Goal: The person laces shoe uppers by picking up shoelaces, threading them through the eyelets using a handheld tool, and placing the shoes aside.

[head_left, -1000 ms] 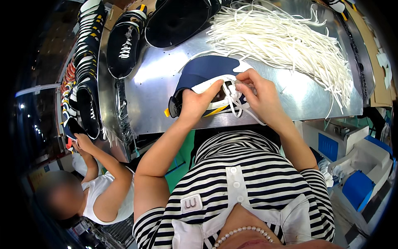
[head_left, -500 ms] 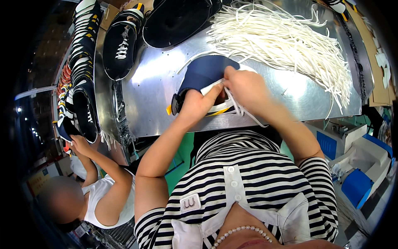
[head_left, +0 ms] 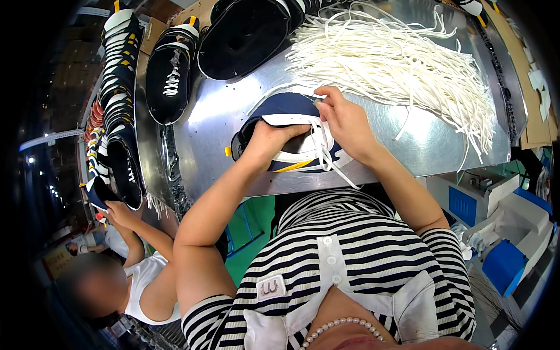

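- Upper middle of the frame, and here's our navy-and-white shoe upper (head_left: 280, 105), seemingly resting on the metal table (head_left: 213, 140), opening toward us
- Our left hand (head_left: 265, 146) has it gripped at the opening, thumb lying on the white inner part, the other fingers mostly hidden
- Over to our right hand (head_left: 345, 119): thumb and fingertips close together at the upper's far edge, and we can't tell whether anything is pinched there
- It looks light, soft and bendable, hardly fragile, so we'd expect it to fold if squeezed; the white edging beside the opening seems our surest hold
- The white lace (head_left: 321, 143) crosses it in loops, limp and perhaps slippery, one tail trailing lower right to the table's near edge
- Watch that edge, it runs just below the upper
- Upper right, the lace pile (head_left: 396, 58) crowds us; top centre, a black upper (head_left: 248, 41) sits near
- Our best room looks to be the shiny metal on the left, with a co-worker's hand (head_left: 121, 214) well apart beyond
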Available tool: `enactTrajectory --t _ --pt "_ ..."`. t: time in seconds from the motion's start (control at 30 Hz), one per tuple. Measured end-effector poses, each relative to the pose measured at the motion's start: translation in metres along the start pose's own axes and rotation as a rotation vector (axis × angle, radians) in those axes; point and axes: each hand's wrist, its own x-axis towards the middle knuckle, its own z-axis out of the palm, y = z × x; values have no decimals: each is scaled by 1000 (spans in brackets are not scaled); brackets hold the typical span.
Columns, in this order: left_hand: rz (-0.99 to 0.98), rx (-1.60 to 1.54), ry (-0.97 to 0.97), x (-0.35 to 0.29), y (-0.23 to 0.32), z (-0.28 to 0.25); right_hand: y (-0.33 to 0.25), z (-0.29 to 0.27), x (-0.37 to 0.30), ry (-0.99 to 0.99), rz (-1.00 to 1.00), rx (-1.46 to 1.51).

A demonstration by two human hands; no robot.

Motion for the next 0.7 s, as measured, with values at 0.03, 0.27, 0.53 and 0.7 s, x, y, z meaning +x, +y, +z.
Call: enactTrajectory --t 0.03,0.27,0.53,0.7 --pt "-92 -121 -100 -3 4 -3 4 5 -1 49 -27 -122" --pt "404 -980 -152 -90 33 -90 17 10 1 186 -37 -307" --pt "939 549 228 -81 -17 -16 15 11 6 237 -68 -274" --pt "892 557 347 -51 -44 14 -5 -8 -19 220 -54 223"
